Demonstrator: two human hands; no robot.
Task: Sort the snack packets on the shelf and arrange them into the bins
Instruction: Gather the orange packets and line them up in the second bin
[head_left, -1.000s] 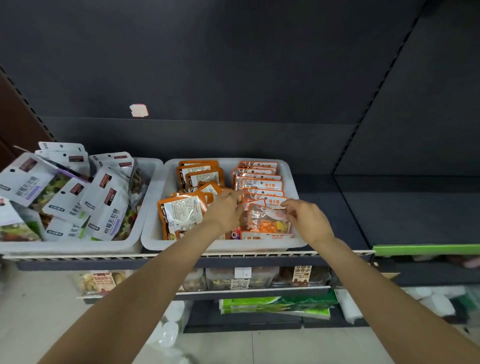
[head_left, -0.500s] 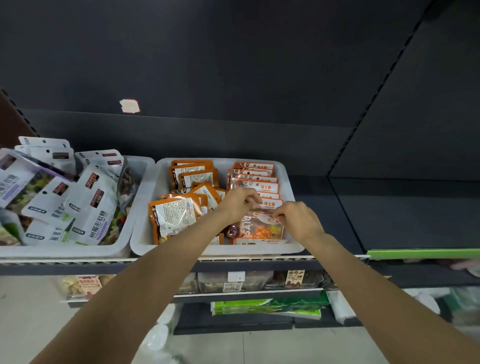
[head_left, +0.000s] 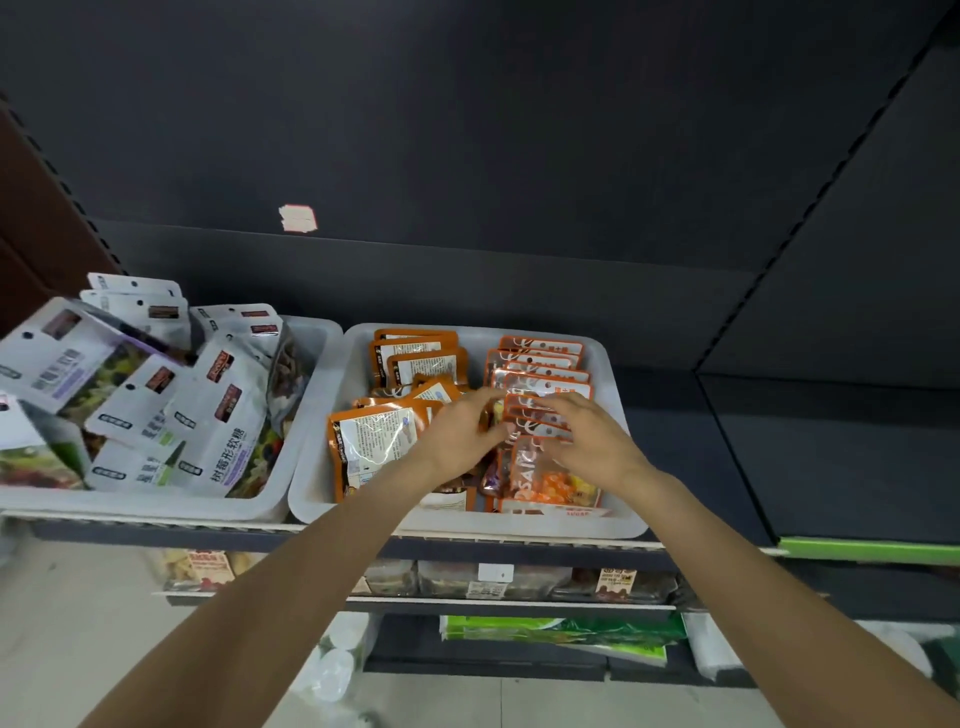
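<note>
Single head view, facing forward and down, close over shelf (head_left: 467, 538) at arm's reach

The scene is rather dim, with soft and even light that seems to come from above and from the near side. The dark back panel (head_left: 467, 130) takes almost no light and shows little detail. Small white glare spots sit on the shiny orange packets (head_left: 379, 441). Shadows are weak and have no sharp edge. The white packets (head_left: 67, 358) at the far left are smeared by motion blur. Straight shelf lines bend toward the edges, as a wide lens does. The near forearms look stretched.
</note>
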